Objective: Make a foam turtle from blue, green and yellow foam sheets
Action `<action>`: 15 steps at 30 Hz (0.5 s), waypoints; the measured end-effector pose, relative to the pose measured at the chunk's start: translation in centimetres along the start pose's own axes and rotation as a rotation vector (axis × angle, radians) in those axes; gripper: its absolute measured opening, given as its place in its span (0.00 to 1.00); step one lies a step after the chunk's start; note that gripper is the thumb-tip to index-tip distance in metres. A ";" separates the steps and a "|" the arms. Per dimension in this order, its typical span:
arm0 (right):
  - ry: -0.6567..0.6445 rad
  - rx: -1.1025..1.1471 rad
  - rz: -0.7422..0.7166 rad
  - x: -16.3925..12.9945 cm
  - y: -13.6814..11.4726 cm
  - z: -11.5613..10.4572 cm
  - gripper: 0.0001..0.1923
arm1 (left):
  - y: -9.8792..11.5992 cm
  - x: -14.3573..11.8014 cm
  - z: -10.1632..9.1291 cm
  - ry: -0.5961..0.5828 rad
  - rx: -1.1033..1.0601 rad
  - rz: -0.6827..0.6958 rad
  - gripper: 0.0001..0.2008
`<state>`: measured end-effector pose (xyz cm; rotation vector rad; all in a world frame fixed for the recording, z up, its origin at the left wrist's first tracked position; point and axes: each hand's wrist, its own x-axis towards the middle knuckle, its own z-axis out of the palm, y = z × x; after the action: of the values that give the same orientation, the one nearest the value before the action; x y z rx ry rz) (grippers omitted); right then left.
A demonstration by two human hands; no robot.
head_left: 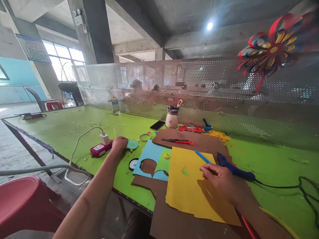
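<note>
My left hand (120, 143) reaches onto the green table between a magenta power strip (97, 151) and a light-blue paper ring (132, 144). Its fingers point away and down, and their tips are hidden. Over a yellow sheet (186, 196), my right hand (217, 177) has thumb and forefinger pinched together. A blue pen (201, 156) sticks out from these fingers toward the far left; its other end is hidden by the hand. The yellow sheet bears a small green crescent (185, 171). Beside it lies a light-blue sheet (147, 154) with round cut-outs, with a green piece (161, 162) and a yellow disc (166, 155) on top.
Brown cardboard (161, 215) lies under the sheets. A red cutter (185, 142), a phone (157, 125), a pale jug (171, 119) and a bottle (115, 107) stand or lie farther back. A blue glue gun (234, 169) with its cord is at right. Perforated mesh (154, 73) borders the table.
</note>
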<state>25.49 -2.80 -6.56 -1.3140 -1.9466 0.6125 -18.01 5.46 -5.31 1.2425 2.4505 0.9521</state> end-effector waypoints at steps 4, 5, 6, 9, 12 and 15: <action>0.004 0.004 0.005 0.0 -0.1 -0.1 0.19 | -0.3 0.2 -0.1 -0.048 0.064 -0.043 0.17; -0.001 0.001 0.006 0.0 -0.1 -0.1 0.19 | -0.3 0.2 -0.1 -0.046 0.081 -0.047 0.17; -0.002 -0.002 0.003 0.0 -0.2 -0.1 0.19 | -0.3 0.2 -0.3 -0.039 0.098 -0.051 0.17; 0.003 -0.015 -0.012 -0.1 -0.5 -0.2 0.19 | -0.1 0.1 -0.6 -0.004 0.145 -0.059 0.17; 0.033 -0.024 -0.032 -0.3 -0.9 -0.2 0.18 | -0.1 0.2 -0.8 0.026 0.176 -0.045 0.17; 0.076 -0.045 -0.031 -0.4 -1.3 -0.4 0.17 | -0.3 0.3 -0.8 0.073 0.192 0.017 0.17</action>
<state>25.06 -3.68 -5.50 -1.3138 -1.9254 0.4992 -18.71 5.22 -4.87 1.3109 2.6454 0.7946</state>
